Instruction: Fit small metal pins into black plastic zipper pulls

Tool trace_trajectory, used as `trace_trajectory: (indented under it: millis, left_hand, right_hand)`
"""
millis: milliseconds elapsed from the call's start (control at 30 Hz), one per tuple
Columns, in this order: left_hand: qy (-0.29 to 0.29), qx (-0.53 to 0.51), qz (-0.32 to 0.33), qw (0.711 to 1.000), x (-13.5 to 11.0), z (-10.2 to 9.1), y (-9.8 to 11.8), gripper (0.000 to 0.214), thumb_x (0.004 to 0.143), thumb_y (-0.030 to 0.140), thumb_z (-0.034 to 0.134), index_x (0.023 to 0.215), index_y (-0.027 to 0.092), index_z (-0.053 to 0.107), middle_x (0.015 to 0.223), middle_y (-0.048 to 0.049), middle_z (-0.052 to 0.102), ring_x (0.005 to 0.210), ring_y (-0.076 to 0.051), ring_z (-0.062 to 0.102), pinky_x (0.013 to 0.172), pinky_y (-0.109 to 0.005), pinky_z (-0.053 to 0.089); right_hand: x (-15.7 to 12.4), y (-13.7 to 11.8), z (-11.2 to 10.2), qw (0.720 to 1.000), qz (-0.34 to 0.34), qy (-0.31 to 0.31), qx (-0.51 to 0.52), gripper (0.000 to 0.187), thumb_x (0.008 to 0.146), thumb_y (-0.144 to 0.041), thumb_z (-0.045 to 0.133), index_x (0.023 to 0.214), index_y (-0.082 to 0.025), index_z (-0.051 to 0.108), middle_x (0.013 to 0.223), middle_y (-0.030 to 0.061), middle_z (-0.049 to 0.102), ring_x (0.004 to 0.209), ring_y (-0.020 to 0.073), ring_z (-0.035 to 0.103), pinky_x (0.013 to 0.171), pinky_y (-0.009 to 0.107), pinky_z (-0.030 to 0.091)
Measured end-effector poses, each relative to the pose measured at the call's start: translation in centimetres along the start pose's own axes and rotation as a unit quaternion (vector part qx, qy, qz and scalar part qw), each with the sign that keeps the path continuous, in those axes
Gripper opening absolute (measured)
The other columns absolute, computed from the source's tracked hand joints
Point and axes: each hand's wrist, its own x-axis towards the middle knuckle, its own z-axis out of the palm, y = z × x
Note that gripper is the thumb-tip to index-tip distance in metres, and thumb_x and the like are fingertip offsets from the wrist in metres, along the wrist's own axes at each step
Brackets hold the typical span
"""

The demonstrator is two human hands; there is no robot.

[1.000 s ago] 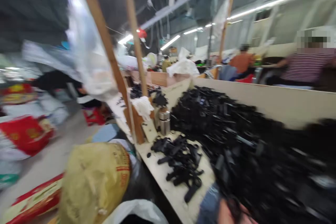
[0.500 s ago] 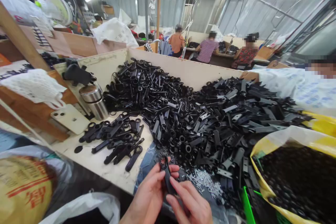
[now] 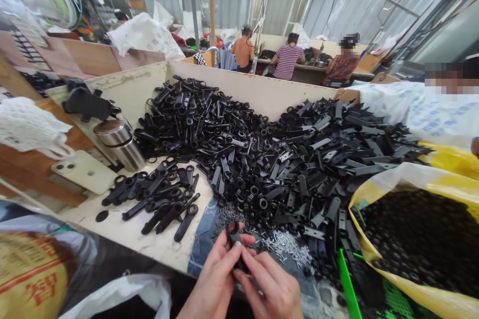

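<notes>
My left hand [image 3: 219,269] is closed around a black plastic handle with a ring at its end [image 3: 234,232], the ring pointing away from me. My right hand [image 3: 271,279] pinches the same handle lower down, its thumb and fingertips pressed against it. Whether the right fingers also hold a small part is hidden. Just beyond the hands lie small dark screws [image 3: 230,212] and a heap of silvery pins [image 3: 288,246]. A large pile of black plastic parts [image 3: 239,159] rises behind them. Left of my hands, several similar ring-ended handles [image 3: 160,194] lie spread on the pale tabletop [image 3: 149,254].
A steel flask [image 3: 119,144] and a pale phone [image 3: 86,172] stand at the left. On the right are a yellow-edged sack of small black pieces [image 3: 422,234] and a green basket [image 3: 348,284]. A white sack [image 3: 145,289] sits below. Several people work farther back.
The view has shifted a little, so the scene sits farther left. My left thumb and right fingers have drawn together on the handle, whose ring end now tilts more upward.
</notes>
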Motion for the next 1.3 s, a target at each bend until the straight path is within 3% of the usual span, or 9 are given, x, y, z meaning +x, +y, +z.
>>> trace_trajectory:
  millis: [267, 367, 533, 700, 767, 900, 1000, 1200, 1300]
  left_hand:
    - [0.047, 0.048, -0.002, 0.998, -0.3, 0.4, -0.1, 0.047, 0.077, 0.046, 0.085, 0.112, 0.018, 0.072, 0.105, -0.0095, 0.077, 0.095, -0.021, 0.07, 0.08, -0.029, 0.056]
    - [0.044, 0.089, -0.004, 0.995, -0.4, 0.0, 0.2, 0.05, 0.079, 0.05, 0.082, 0.116, 0.018, 0.07, 0.106, -0.0095, 0.076, 0.089, -0.021, 0.069, 0.072, -0.03, 0.057]
    - [-0.049, 0.226, 0.015, 0.973, -0.9, -0.1, 0.8, 0.052, 0.087, 0.055, 0.071, 0.121, 0.015, 0.069, 0.079, -0.0043, 0.068, 0.069, -0.017, 0.061, 0.051, -0.023, 0.05]
    - [-0.098, 0.385, 0.022, 0.918, -2.4, -1.3, 1.6, 0.05, 0.097, 0.05, 0.059, 0.138, 0.022, 0.065, 0.073, -0.0029, 0.069, 0.055, -0.015, 0.057, 0.049, -0.023, 0.046]
    - [-0.069, 0.425, 0.056, 0.901, -3.1, -2.3, 1.9, 0.045, 0.095, 0.044, 0.063, 0.137, 0.028, 0.067, 0.076, -0.0031, 0.072, 0.057, -0.016, 0.058, 0.056, -0.025, 0.048]
    - [-0.058, 0.505, 0.099, 0.856, -4.2, -3.1, 2.3, 0.042, 0.095, 0.031, 0.064, 0.136, 0.03, 0.068, 0.076, -0.0031, 0.075, 0.081, -0.023, 0.064, 0.08, -0.028, 0.049]
    - [-0.069, 0.52, 0.056, 0.85, -4.1, -1.8, 2.6, 0.043, 0.099, 0.029, 0.054, 0.141, 0.029, 0.064, 0.079, -0.0026, 0.077, 0.078, -0.023, 0.067, 0.076, -0.029, 0.05]
    - [-0.073, 0.512, 0.163, 0.84, -3.6, 0.1, 4.4, 0.029, 0.096, 0.026, 0.061, 0.12, 0.029, 0.077, 0.132, -0.0076, 0.071, 0.121, -0.029, 0.064, 0.105, -0.034, 0.044]
    - [-0.123, 0.53, 0.15, 0.825, -4.2, -0.4, 4.6, 0.028, 0.099, 0.028, 0.055, 0.115, 0.026, 0.078, 0.111, -0.0092, 0.077, 0.101, -0.027, 0.069, 0.094, -0.033, 0.048]
  right_hand:
    - [-0.1, -0.6, -0.2, 1.0, 0.005, 0.008, -0.021, 0.024, 0.1, -0.021, 0.061, 0.119, -0.013, 0.074, 0.085, 0.0105, 0.076, 0.069, 0.0202, 0.075, 0.061, 0.024, 0.06]
    - [0.4, -0.6, -1.3, 0.99, 0.116, -0.024, 0.081, 0.026, 0.097, -0.032, 0.068, 0.117, -0.018, 0.076, 0.079, 0.0056, 0.072, 0.061, 0.0169, 0.068, 0.054, 0.023, 0.056]
    - [2.0, 0.5, -2.0, 0.888, 0.387, -0.038, 0.245, 0.039, 0.082, -0.044, 0.081, 0.114, -0.02, 0.076, 0.079, 0.0001, 0.065, 0.058, 0.0131, 0.057, 0.052, 0.023, 0.047]
    - [2.6, 0.2, -0.7, 0.749, 0.439, -0.154, 0.472, 0.043, 0.08, -0.05, 0.082, 0.108, -0.017, 0.072, 0.075, -0.0013, 0.065, 0.051, 0.0099, 0.055, 0.054, 0.023, 0.044]
    - [2.6, -0.4, -0.6, 0.73, 0.44, -0.169, 0.495, 0.04, 0.081, -0.046, 0.081, 0.106, -0.017, 0.072, 0.072, -0.002, 0.064, 0.052, 0.0105, 0.057, 0.055, 0.023, 0.044]
    - [2.2, -1.1, -1.0, 0.772, 0.428, -0.178, 0.434, 0.032, 0.082, -0.041, 0.079, 0.102, -0.015, 0.075, 0.071, -0.0014, 0.064, 0.055, 0.012, 0.057, 0.055, 0.023, 0.044]
    - [1.8, -1.1, -1.2, 0.818, 0.399, -0.182, 0.373, 0.029, 0.088, -0.04, 0.072, 0.106, -0.017, 0.075, 0.07, -0.0009, 0.065, 0.057, 0.014, 0.058, 0.055, 0.024, 0.045]
    - [2.8, -0.5, -2.2, 0.93, 0.263, -0.117, 0.228, 0.014, 0.089, -0.034, 0.072, 0.096, -0.023, 0.077, 0.086, 0.0033, 0.073, 0.068, 0.018, 0.064, 0.06, 0.025, 0.05]
    - [3.1, -0.6, -2.8, 0.946, 0.219, -0.116, 0.21, 0.011, 0.091, -0.035, 0.071, 0.094, -0.025, 0.076, 0.084, 0.0027, 0.074, 0.067, 0.0186, 0.067, 0.059, 0.024, 0.052]
